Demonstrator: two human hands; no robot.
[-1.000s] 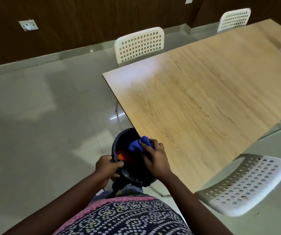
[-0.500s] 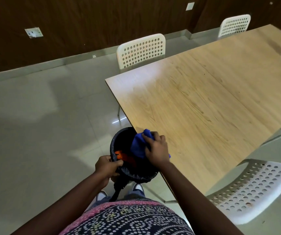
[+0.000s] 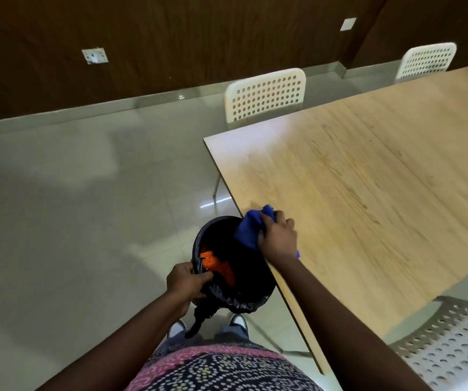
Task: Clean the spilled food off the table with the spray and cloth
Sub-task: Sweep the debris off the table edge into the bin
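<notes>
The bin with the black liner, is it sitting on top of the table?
No, the bin hangs below the table edge, gripped by the left hand.

Pink-and-navy dotted top (image 3: 227,368), white shoes (image 3: 238,320)

Dim room; floor (image 3: 86,207) glare; wide-angle bending at edges.

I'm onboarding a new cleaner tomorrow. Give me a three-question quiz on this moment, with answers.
1. True or false: the right hand grips the crumpled blue cloth.
2. What does the left hand hold? A) a spray bottle B) the rim of the round bin with the black plastic liner C) a chair
3. What colour is the spilled food inside the bin?

Key
1. True; the cloth is at the edge of the light wooden table, above the bin.
2. B
3. Orange
</notes>
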